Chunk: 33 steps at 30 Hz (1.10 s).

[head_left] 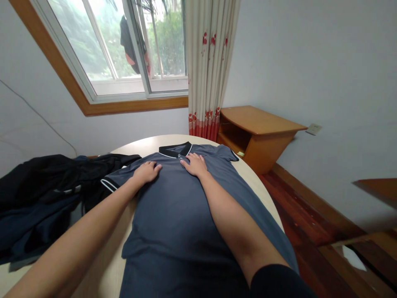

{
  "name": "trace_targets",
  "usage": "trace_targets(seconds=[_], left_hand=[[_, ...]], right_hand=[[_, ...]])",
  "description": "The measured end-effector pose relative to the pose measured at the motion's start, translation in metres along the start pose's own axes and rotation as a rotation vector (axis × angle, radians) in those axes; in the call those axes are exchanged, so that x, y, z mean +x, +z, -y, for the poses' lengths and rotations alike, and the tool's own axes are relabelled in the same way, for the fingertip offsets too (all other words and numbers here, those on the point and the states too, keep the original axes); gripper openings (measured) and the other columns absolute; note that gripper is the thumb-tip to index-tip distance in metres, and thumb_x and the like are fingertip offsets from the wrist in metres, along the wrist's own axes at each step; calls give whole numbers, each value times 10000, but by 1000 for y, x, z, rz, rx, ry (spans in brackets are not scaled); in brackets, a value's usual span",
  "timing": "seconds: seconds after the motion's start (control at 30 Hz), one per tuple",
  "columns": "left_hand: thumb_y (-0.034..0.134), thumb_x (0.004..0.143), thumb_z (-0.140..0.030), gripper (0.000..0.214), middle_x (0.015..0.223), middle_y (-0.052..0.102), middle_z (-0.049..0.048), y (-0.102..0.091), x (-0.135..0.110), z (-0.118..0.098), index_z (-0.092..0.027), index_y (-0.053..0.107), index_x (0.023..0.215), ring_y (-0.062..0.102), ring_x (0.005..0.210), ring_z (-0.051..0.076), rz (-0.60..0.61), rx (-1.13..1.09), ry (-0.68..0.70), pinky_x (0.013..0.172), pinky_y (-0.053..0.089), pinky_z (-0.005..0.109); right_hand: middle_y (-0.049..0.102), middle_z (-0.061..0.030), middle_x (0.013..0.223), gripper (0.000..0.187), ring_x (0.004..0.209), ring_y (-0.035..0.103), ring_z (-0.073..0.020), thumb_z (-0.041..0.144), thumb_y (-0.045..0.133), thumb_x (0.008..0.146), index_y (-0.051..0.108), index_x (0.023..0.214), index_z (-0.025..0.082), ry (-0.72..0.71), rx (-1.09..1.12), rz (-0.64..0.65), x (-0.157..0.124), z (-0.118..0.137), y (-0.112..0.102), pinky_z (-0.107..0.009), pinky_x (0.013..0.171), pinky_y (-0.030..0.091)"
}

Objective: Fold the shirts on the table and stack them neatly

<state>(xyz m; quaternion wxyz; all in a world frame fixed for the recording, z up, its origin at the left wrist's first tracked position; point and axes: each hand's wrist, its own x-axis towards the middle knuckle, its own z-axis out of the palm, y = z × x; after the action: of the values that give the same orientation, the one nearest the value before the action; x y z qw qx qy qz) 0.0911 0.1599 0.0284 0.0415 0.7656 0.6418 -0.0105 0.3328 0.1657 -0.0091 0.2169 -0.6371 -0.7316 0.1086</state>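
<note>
A grey-blue polo shirt [173, 211] with a black collar [175, 150] lies spread out, front up, on a round pale table [136, 145]. My left hand [147, 171] rests flat on the shirt's chest, left of the button placket, fingers stretched out. My right hand [194, 164] lies flat on the chest just below the collar, fingers spread toward the left. Both palms press on the fabric and hold nothing. One short sleeve with white trim [109, 184] sticks out at the left.
A heap of dark clothes [40, 198] covers the table's left side. A wooden corner cabinet [257, 134] stands against the wall at right, beside a flowered curtain [208, 66]. A window [124, 45] is behind. Red-brown wooden floor [307, 219] runs along the right.
</note>
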Motion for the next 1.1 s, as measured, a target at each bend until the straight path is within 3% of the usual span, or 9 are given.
trace_targets(seconds=[0.1, 0.27, 0.43, 0.53, 0.63, 0.8, 0.93, 1.1], left_hand=[[235, 989, -587, 690, 1433, 541, 224, -3, 10, 6, -143, 569, 1398, 535, 1293, 383, -14, 39, -73, 1039, 428, 485], [470, 897, -657, 682, 1435, 529, 227, -6, 27, 18, -194, 608, 1378, 450, 1352, 430, -82, 136, -76, 1056, 414, 546], [698, 746, -672, 956, 1506, 498, 208, -11, 51, 33, -145, 464, 1509, 524, 1336, 375, 153, 2, -42, 1082, 442, 385], [718, 716, -683, 1081, 1592, 372, 209, -13, 60, 37, -109, 362, 1561, 451, 1408, 373, 214, -44, -35, 1120, 419, 385], [647, 716, -767, 1144, 1653, 209, 198, -11, 63, 38, -110, 301, 1586, 269, 1498, 406, 189, -24, -42, 1180, 341, 488], [236, 877, -816, 973, 1687, 68, 100, 8, 62, 43, -189, 195, 1620, 47, 1544, 400, 115, -38, -78, 1172, 128, 714], [200, 904, -780, 922, 1690, 72, 80, 23, 58, 46, -198, 205, 1619, 44, 1549, 381, 12, -25, -59, 1187, 52, 696], [138, 986, -612, 808, 1683, 109, 126, 23, 35, 37, -106, 191, 1614, 89, 1554, 337, -114, -22, -94, 1221, 97, 618]], right_hand=[[422, -91, 1584, 607, 1490, 305, -271, 615, 385, 989, 562, 1410, 216, 7, -1, 1, 2, 1, 1, -489, 1223, 150], [385, -111, 1603, 669, 1499, 275, -300, 621, 361, 990, 508, 1465, 174, 56, -35, -10, 6, 4, 1, -503, 1220, 149], [350, -103, 1623, 706, 1515, 233, -301, 641, 328, 990, 455, 1508, 179, 115, -83, -6, 9, 5, 2, -493, 1224, 129], [336, -102, 1630, 720, 1519, 223, -298, 651, 315, 988, 435, 1522, 184, 131, -100, -4, 9, 5, 3, -486, 1225, 121], [323, -100, 1636, 732, 1522, 217, -294, 659, 309, 984, 424, 1530, 184, 153, -115, -3, 10, 6, 4, -481, 1226, 114], [297, -102, 1646, 780, 1526, 201, -298, 691, 300, 968, 403, 1542, 174, 189, -142, -6, 12, 7, 6, -488, 1226, 109], [286, -101, 1650, 808, 1528, 194, -297, 708, 295, 959, 399, 1544, 160, 202, -161, -15, 15, 6, 6, -488, 1227, 104], [294, -117, 1645, 813, 1524, 207, -294, 706, 284, 961, 413, 1535, 144, 200, -154, -13, 14, 5, 6, -483, 1226, 115]])
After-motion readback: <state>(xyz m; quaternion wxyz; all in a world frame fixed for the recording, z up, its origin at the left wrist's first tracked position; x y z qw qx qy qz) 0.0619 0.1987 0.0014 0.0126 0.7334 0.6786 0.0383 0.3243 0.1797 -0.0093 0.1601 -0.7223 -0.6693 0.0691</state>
